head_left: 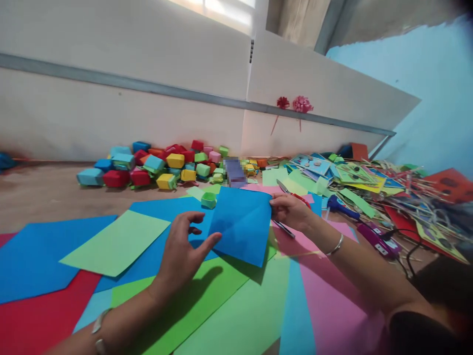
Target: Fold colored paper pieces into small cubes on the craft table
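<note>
A rectangular sheet of blue paper [242, 224] hangs tilted above the coloured sheets, its upper right edge pinched in my right hand [290, 209]. My left hand [186, 241] is open at the sheet's left side, fingers and thumb apart; its thumb tip is close to the paper, and whether it touches I cannot tell. Just behind the left hand stands a small green paper box [209, 199] with no lid. Red-handled scissors [301, 198] lie partly hidden behind my right hand, and a pen [284, 229] rests on pink paper below it.
Folded paper boxes [175, 160] are heaped against the white panel. Blue, red, green and pink sheets [236, 305] spread across the floor. At right lie a glue gun [342, 207], a purple power strip [379, 240] with cables, and a pile of sticks and paper pieces [410, 197].
</note>
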Demonstrator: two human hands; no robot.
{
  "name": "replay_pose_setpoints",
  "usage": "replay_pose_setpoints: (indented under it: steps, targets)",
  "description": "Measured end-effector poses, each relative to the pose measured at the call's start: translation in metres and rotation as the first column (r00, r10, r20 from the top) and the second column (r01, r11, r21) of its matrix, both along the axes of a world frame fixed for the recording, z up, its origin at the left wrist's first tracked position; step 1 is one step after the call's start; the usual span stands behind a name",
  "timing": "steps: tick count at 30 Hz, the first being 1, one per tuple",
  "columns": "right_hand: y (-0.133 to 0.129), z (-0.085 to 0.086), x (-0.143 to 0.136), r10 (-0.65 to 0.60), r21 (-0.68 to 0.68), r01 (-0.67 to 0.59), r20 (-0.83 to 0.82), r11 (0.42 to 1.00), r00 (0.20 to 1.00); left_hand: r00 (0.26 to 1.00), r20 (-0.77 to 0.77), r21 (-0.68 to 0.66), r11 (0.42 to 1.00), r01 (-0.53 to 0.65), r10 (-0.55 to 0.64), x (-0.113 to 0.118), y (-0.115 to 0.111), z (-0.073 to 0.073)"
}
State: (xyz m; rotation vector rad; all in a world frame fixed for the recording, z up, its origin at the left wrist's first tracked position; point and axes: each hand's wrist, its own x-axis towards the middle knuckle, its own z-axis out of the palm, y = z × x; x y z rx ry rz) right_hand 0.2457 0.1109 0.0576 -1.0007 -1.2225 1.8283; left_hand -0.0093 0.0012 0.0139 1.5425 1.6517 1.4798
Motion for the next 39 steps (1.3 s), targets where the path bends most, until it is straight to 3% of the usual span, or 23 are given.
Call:
replay_pose_setpoints:
  steps: [2, 5, 9, 11, 12, 14, 16, 18, 21, 23, 26, 28, 29, 30, 31, 32, 34, 35, 36, 37, 39]
  targets:
    - [-0.005, 0.005, 0.004, 0.024, 0.011, -0.024, -0.035, 1.000, 0.999, 0.988, 0.151, -0.125, 0.991, 0.043, -0.024, -0.003, 0.007, -0.001]
    - [-0.009, 0.007, 0.009, 0.133, 0.046, -0.128, -0.124, 0.991, 0.983, 0.919, 0.376, -0.224, 0.950, 0.217, -0.122, -0.008, 0.014, 0.000]
    - [-0.008, 0.002, 0.013, 0.323, 0.083, -0.313, -0.243, 0.946, 0.915, 0.798, 0.570, -0.180, 0.919, 0.351, -0.194, -0.014, 0.018, 0.002]
    - [-0.006, -0.004, 0.013, 0.365, 0.086, -0.356, -0.286, 0.931, 0.886, 0.677, 0.714, -0.192, 0.881, 0.432, -0.176, -0.016, 0.017, 0.005]
    - [-0.006, -0.007, 0.012, 0.368, 0.085, -0.360, -0.298, 0.929, 0.881, 0.589, 0.793, -0.215, 0.834, 0.508, -0.154, -0.016, 0.016, 0.007]
    - [-0.010, -0.012, 0.007, 0.352, 0.076, -0.346, -0.289, 0.935, 0.890, 0.402, 0.912, -0.240, 0.685, 0.688, -0.084, -0.014, 0.011, 0.010]
    - [-0.017, -0.016, -0.001, 0.315, 0.046, -0.313, -0.217, 0.949, 0.924, 0.295, 0.955, -0.233, 0.550, 0.802, -0.026, -0.010, 0.004, 0.013]
    - [-0.027, -0.017, -0.010, 0.286, 0.024, -0.285, -0.077, 0.958, 0.955, 0.284, 0.959, -0.253, 0.461, 0.850, 0.003, -0.006, -0.003, 0.014]
    - [-0.041, -0.017, -0.023, 0.242, 0.068, -0.254, 0.147, 0.965, 0.959, 0.307, 0.952, -0.286, 0.392, 0.874, 0.010, -0.003, -0.009, 0.014]
    - [-0.045, -0.018, -0.030, 0.212, 0.117, -0.245, 0.239, 0.962, 0.948, 0.339, 0.941, -0.316, 0.369, 0.874, 0.004, -0.002, -0.011, 0.015]
    - [-0.044, -0.021, -0.035, 0.205, 0.185, -0.278, 0.337, 0.942, 0.919, 0.449, 0.893, -0.413, 0.337, 0.846, -0.030, 0.000, -0.012, 0.015]
    - [-0.037, -0.022, -0.033, 0.149, 0.349, -0.302, 0.404, 0.887, 0.902, 0.493, 0.869, -0.449, 0.363, 0.816, -0.034, 0.002, -0.011, 0.014]
    - [-0.032, -0.023, -0.029, 0.083, 0.486, -0.301, 0.420, 0.821, 0.904, 0.498, 0.867, -0.449, 0.408, 0.795, -0.017, 0.002, -0.009, 0.013]
    - [-0.027, -0.023, -0.025, 0.000, 0.642, -0.295, 0.418, 0.708, 0.908, 0.498, 0.867, -0.443, 0.472, 0.762, 0.009, 0.002, -0.007, 0.012]
    - [-0.021, -0.024, -0.020, -0.087, 0.789, -0.288, 0.394, 0.543, 0.915, 0.500, 0.865, -0.440, 0.543, 0.715, 0.043, 0.001, -0.004, 0.011]
    - [-0.015, -0.024, -0.014, -0.161, 0.893, -0.294, 0.364, 0.340, 0.918, 0.503, 0.860, -0.444, 0.611, 0.656, 0.085, 0.000, 0.000, 0.010]
    - [-0.004, -0.025, -0.005, -0.284, 0.926, -0.369, 0.334, -0.080, 0.899, 0.512, 0.838, -0.477, 0.707, 0.522, 0.188, -0.005, 0.008, 0.008]
    - [-0.001, -0.026, -0.002, -0.338, 0.874, -0.428, 0.340, -0.233, 0.878, 0.513, 0.824, -0.501, 0.731, 0.463, 0.239, -0.007, 0.011, 0.009]
    - [0.001, -0.027, 0.000, -0.383, 0.812, -0.472, 0.339, -0.342, 0.859, 0.509, 0.814, -0.519, 0.745, 0.420, 0.279, -0.008, 0.014, 0.010]
    - [0.001, -0.029, 0.001, -0.414, 0.761, -0.498, 0.330, -0.415, 0.848, 0.502, 0.811, -0.525, 0.753, 0.396, 0.301, -0.009, 0.016, 0.012]
    - [-0.002, -0.031, -0.001, -0.438, 0.711, -0.500, 0.293, -0.494, 0.850, 0.493, 0.819, -0.514, 0.761, 0.397, 0.296, -0.009, 0.017, 0.015]
